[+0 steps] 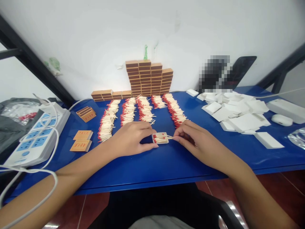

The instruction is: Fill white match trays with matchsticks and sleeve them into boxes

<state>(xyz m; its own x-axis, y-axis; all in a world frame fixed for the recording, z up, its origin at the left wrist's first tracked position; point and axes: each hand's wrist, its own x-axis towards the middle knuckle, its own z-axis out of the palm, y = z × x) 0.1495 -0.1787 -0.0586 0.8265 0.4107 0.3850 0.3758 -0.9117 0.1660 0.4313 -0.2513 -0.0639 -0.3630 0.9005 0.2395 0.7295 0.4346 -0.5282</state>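
A small white matchbox tray [160,142] lies on the blue table in the middle, with red-tipped matches [161,139] inside it. My left hand [132,139] grips the tray's left end, thumb at the near side and fingers at the far side. At the tray's right end, my right hand [196,140] pinches pale matchsticks [171,137] between thumb and forefinger. Their other ends reach the tray's right edge; I cannot tell how many there are. Beyond my hands lie rows of loose matches [128,109], and another row [175,109] runs down close to my right fingers.
Closed matchboxes [150,79] are stacked against the wall. More boxes [82,140] lie left. White empty trays [238,109] are heaped right, near a white earphone case [281,120]. A power strip [39,136] with loose cable stands at the left. The table's front edge [152,186] is close.
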